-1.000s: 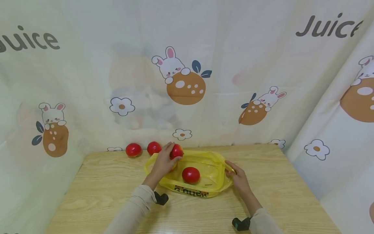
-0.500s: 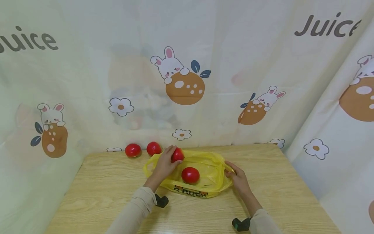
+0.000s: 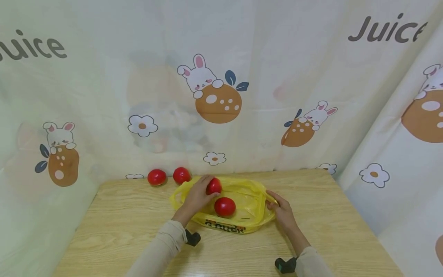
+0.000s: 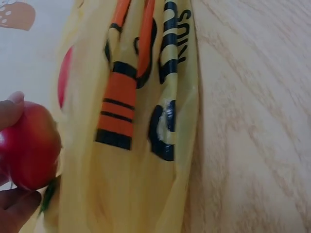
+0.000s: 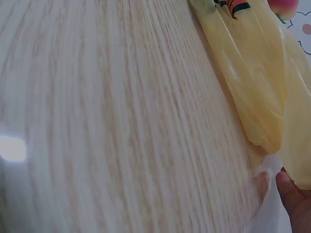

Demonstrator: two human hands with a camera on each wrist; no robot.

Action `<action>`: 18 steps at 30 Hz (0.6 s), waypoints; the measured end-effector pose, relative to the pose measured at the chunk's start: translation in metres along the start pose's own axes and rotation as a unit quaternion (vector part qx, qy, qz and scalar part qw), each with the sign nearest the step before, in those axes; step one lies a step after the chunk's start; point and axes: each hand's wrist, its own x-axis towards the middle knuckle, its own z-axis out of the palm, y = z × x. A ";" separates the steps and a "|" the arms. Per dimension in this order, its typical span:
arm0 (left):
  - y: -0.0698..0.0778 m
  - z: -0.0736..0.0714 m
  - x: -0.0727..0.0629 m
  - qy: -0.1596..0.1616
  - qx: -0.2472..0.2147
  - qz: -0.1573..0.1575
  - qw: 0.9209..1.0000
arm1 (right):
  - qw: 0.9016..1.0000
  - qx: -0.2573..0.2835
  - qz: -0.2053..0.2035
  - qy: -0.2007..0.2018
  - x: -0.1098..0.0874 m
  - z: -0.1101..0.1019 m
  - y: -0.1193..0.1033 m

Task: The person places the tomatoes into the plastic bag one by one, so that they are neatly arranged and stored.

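Note:
My left hand (image 3: 198, 196) grips a smooth, rounded red fruit (image 3: 214, 186) at the left part of the yellow plastic bag's opening. In the left wrist view, the fingers and thumb are around this fruit (image 4: 34, 150), beside the bag's printed wall (image 4: 116, 184). A second red fruit (image 3: 225, 207) lies inside the yellow bag (image 3: 257, 186), which is spread open on the table. The right hand (image 3: 284, 211) pinches the bag's right edge by its handle; the right wrist view shows only part of this hand (image 5: 294, 201) at the bag's edge.
Two more red fruits stand at the table's back edge: one (image 3: 157, 177) at the far left, another (image 3: 182, 175) just behind the bag. A patterned curtain (image 3: 277, 154) hangs behind the wooden table (image 3: 328, 215).
The left hand has lowered the fruit and moved it slightly right, over the bag's opening. The right hand has stayed at the bag's edge.

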 end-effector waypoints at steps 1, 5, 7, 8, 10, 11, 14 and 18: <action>0.001 0.000 0.000 -0.007 0.006 0.001 1.000 | 1.000 -0.001 0.000 0.000 0.000 0.000 0.000; 0.003 0.002 -0.002 -0.032 0.022 0.000 0.999 | 1.000 -0.001 0.001 0.003 -0.001 0.000 0.000; 0.003 0.003 -0.002 -0.035 0.027 0.001 0.999 | 1.000 0.000 -0.003 0.004 -0.001 0.000 0.000; 0.003 0.004 -0.002 -0.037 0.028 -0.003 0.999 | 1.000 0.001 -0.003 0.005 -0.001 0.000 0.000; 0.004 0.004 -0.003 -0.037 0.025 -0.007 0.999 | 1.000 0.003 -0.006 0.005 -0.001 0.000 0.000; 0.005 0.004 -0.003 -0.036 0.024 -0.008 0.999 | 1.000 0.002 -0.006 0.005 -0.001 0.000 0.000; 0.007 0.005 -0.005 -0.039 0.023 -0.013 0.999 | 1.000 0.002 -0.005 0.005 -0.001 0.000 0.000; 0.005 0.009 -0.006 -0.044 0.038 -0.005 0.998 | 1.000 0.000 0.000 0.002 -0.002 0.000 0.002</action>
